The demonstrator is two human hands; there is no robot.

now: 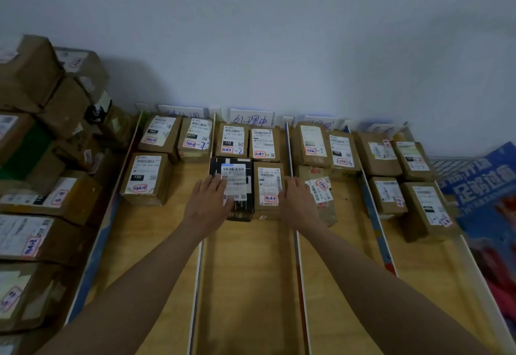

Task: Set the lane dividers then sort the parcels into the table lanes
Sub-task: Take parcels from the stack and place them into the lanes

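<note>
- four lanes run away from the person along the wooden table [245, 285], split by thin upright lane dividers; one divider [196, 285] stands left of the second lane, another divider [303, 285] right of it.
- both hands reach into that second lane from the left, arms stretched forward.
- left hand [208, 204] lies flat with fingers straight and spread, fingertips on the white label of a black parcel [240, 206]; it presses rather than grips.
- right hand [297, 201] is also flat and uncurled, set against the right edge of a brown parcel [269, 187] that sits touching the black one.
- behind these two, against the wall, two more brown parcels stand side by side: one marked 122 [232, 139] and its neighbour [264, 144].
- a paper sign [251, 119] with blue handwriting stands upright at the far end of this lane.
- first lane holds three labelled parcels, the nearest marked 150 [145, 177].
- third lane holds three parcels, one of them [321, 192] just beside the right hand, across the divider.
- fourth lane holds four parcels, the nearest [428, 209] at the right rim.
- off the table to the left, a pile of unsorted parcels [42, 159] is stacked high.
- blue printed material [485, 184] lies at the far right.
</note>
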